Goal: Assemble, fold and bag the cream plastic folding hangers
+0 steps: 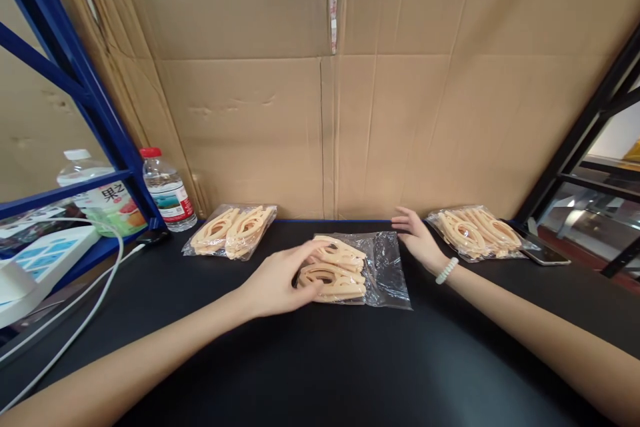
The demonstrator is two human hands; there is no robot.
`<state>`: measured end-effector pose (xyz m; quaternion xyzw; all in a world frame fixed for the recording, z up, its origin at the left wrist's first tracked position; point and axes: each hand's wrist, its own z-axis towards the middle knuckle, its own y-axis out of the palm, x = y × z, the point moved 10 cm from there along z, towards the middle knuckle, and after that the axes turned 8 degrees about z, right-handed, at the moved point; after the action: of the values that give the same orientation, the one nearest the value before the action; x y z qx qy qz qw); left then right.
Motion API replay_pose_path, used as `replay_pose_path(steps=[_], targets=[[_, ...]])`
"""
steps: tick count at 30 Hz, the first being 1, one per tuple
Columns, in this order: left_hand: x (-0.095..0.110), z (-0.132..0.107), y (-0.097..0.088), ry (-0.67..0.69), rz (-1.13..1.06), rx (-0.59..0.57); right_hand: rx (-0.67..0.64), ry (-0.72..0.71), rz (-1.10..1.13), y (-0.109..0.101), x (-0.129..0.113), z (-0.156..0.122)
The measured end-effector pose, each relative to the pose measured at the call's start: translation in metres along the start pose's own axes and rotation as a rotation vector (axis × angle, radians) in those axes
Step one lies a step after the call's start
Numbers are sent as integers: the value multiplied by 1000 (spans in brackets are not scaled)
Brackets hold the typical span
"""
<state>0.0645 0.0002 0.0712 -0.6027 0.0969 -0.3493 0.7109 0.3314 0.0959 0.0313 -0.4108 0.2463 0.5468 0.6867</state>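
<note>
In the middle of the black table lies a clear plastic bag (387,273) holding beige plastic pieces (340,273) that look like folded travel hangers. My left hand (280,280) grips the bag's left end, its thumb at the near side and its fingers over the far side. Loose, flat film stretches from the pieces toward the right. Just beyond that film, my right hand (417,240) is apart from the bag, its fingers stretched out and holding nothing. A beaded bracelet (447,270) circles the right wrist.
Similar filled bags lie at back left (233,230) and back right (475,232), the latter beside a phone (545,253). A red-capped bottle (167,190), a power strip (45,260) and white cables (107,280) are at left. Cardboard (250,127) walls the back.
</note>
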Motion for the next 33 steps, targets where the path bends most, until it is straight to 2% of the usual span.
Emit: replay_pose_path(steps=[2, 4, 6, 7, 9, 11, 15, 20, 28, 33], targets=[[-27, 6, -10, -129, -10, 96, 82, -48, -24, -18, -20, -9], [-51, 12, -6, -209, 21, 127, 61, -101, -45, -19, -45, -19], [-69, 17, 3, -245, 55, 124, -87, -176, -88, 1, -73, -29], [-74, 19, 9, -260, 72, 116, -196, -263, -144, 17, -88, -38], [-78, 22, 19, -275, 97, 97, -343, -420, -227, 44, -110, -55], [-74, 24, 25, -278, 114, 82, -415, -519, -276, 63, -119, -70], [-64, 25, 30, -290, 121, 72, -452, -526, -321, 80, -112, -83], [-68, 24, 31, -309, 21, 57, -448, -450, -368, 81, -102, -81], [-67, 18, 25, -330, -353, 65, -467, -369, -440, 79, -88, -76], [-71, 11, 36, -420, -636, 17, -478, -356, -444, 77, -80, -75]])
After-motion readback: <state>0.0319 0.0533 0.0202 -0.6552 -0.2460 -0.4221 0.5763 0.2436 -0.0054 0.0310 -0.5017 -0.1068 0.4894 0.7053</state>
